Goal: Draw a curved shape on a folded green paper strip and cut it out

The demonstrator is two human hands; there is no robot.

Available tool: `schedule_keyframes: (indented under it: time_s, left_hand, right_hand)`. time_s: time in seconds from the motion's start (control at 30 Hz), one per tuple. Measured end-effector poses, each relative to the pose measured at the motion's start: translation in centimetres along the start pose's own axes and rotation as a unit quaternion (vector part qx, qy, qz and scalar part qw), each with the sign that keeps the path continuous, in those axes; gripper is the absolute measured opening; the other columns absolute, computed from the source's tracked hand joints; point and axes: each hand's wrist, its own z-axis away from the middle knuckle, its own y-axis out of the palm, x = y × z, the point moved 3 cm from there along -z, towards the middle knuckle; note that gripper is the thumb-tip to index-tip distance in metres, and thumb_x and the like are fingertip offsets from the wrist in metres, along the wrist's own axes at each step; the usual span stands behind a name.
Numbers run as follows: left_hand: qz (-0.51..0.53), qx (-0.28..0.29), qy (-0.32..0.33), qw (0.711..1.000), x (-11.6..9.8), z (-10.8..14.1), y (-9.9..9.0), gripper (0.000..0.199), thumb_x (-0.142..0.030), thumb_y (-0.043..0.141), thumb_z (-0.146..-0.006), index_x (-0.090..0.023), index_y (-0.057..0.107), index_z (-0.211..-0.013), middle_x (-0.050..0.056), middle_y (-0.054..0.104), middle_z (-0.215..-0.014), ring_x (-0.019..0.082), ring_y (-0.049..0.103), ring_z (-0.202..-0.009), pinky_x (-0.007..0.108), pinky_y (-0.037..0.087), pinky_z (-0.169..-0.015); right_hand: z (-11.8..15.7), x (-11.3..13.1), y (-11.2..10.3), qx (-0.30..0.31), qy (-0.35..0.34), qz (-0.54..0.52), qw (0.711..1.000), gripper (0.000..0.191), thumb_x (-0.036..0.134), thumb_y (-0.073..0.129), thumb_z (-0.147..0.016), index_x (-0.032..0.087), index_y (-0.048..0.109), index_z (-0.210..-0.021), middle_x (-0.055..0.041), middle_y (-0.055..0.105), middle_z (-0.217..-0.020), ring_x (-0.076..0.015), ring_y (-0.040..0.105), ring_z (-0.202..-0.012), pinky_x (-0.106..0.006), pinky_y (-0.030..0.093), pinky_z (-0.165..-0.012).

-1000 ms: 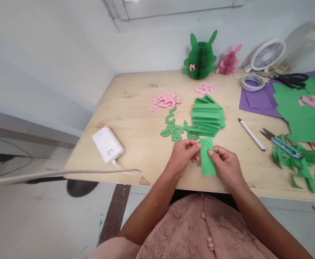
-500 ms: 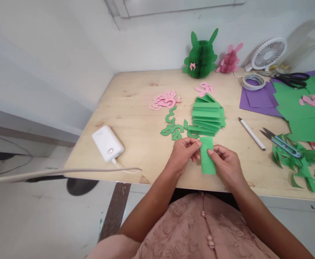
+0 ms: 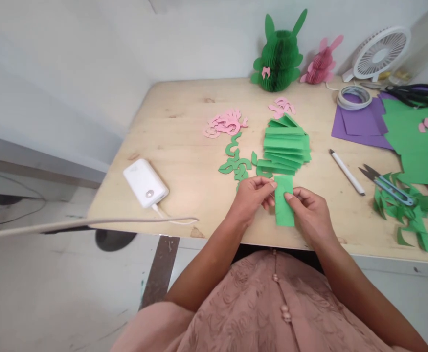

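Both hands pinch a green paper strip (image 3: 284, 210) just above the table's near edge. My left hand (image 3: 253, 196) grips its left side close to the top, with the thumb on the front. My right hand (image 3: 309, 209) is closed on the right edge, thumb also in front. Faint marks show on the strip. Beyond it lies a stack of folded green papers (image 3: 286, 144). Curved green paper cut-outs (image 3: 236, 165) are scattered to the left of the stack, and pink paper cut-outs (image 3: 224, 123) lie in a heap behind them.
A white pen (image 3: 347, 172), blue-handled thread snips (image 3: 393, 189) and green scraps (image 3: 417, 220) lie to the right. Purple paper (image 3: 362, 120), a tape roll (image 3: 353, 99) and black scissors (image 3: 412, 93) are farther back. A white power bank (image 3: 145, 182) with a cable sits left. Paper rabbits (image 3: 278, 61) stand behind.
The camera view has shifted slightly, so the table sits higher in the picture. Both hands keep their hold on the green strip, whose face has turned slightly.
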Motion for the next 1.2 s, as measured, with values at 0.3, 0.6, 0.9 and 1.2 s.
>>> schedule_keyframes:
  time_s: [0.3, 0.6, 0.9, 1.2]
  left_hand:
    - [0.007, -0.001, -0.005, 1.000, 0.0, 0.1, 0.1, 0.012, -0.023, 0.067, -0.073, -0.014, 0.060, -0.069, -0.003, 0.058, -0.053, 0.006, 0.053, -0.042, 0.016, 0.039, -0.038]
    - [-0.008, 0.006, -0.003, 1.000, -0.5, 0.0, 0.3, 0.012, -0.024, 0.065, -0.075, -0.014, 0.059, -0.070, -0.003, 0.057, -0.053, 0.006, 0.053, -0.042, 0.015, 0.038, -0.039]
    - [-0.051, 0.093, -0.024, 0.994, 0.0, 1.9, 0.5, 0.023, -0.036, 0.069, -0.073, -0.014, 0.061, -0.072, 0.000, 0.062, -0.062, 0.006, 0.054, -0.048, 0.017, 0.042, -0.044]
    - [-0.065, 0.119, -0.074, 0.988, 1.6, 3.2, 0.6, 0.022, -0.034, 0.069, -0.070, -0.014, 0.059, -0.071, 0.003, 0.067, -0.060, 0.006, 0.052, -0.043, 0.017, 0.039, -0.043]
  right_hand:
    - [0.0, -0.1, 0.0, -0.004, 0.007, -0.023, 1.000, 0.023, 0.041, 0.072, -0.072, 0.019, 0.066, -0.069, 0.0010, 0.063, -0.063, -0.0118, 0.052, -0.056, -0.023, 0.042, -0.052]
    - [-0.2, -0.4, -0.3, -0.002, 0.023, -0.059, 0.998, 0.020, 0.039, 0.074, -0.073, 0.021, 0.067, -0.072, 0.0017, 0.064, -0.065, -0.0120, 0.053, -0.057, -0.024, 0.042, -0.054]
    - [-0.3, 0.5, -0.5, -0.055, 0.065, -0.170, 0.982, 0.026, 0.037, 0.081, -0.061, 0.018, 0.064, -0.065, 0.0031, 0.061, -0.057, -0.0100, 0.051, -0.051, -0.022, 0.042, -0.051]
    - [-0.2, 0.3, -0.5, -0.066, 0.060, -0.181, 0.979, 0.025, 0.035, 0.081, -0.062, 0.019, 0.063, -0.066, 0.0045, 0.060, -0.057, -0.0087, 0.049, -0.049, -0.021, 0.039, -0.048]
